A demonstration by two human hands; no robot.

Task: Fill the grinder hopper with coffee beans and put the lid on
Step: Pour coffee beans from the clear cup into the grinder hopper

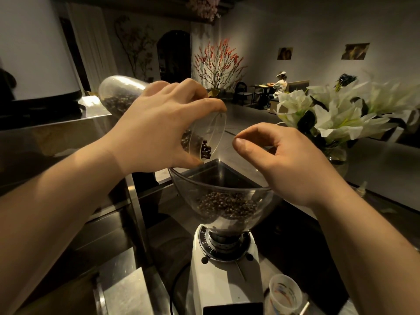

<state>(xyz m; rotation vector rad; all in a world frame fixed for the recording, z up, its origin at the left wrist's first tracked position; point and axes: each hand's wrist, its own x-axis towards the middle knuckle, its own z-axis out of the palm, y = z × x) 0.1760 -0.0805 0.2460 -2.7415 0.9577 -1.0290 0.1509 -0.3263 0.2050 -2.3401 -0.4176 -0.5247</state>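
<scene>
My left hand (159, 123) grips a clear jar (120, 96) of coffee beans, tilted mouth-down over the grinder hopper (181, 185). A few beans (205, 151) sit at the jar's mouth just above the hopper's left rim. The transparent hopper is open on top and holds a layer of beans (227, 204) in its lower part. It stands on a white grinder (225, 280). My right hand (288, 160) hovers at the hopper's right rim with its fingers loosely curled and nothing in it. No lid is in view.
A printed paper cup (285, 292) stands right of the grinder base. A glass vase of white flowers (336, 114) is behind my right hand. Steel surfaces (127, 287) lie to the left. A person (279, 85) sits at a far table.
</scene>
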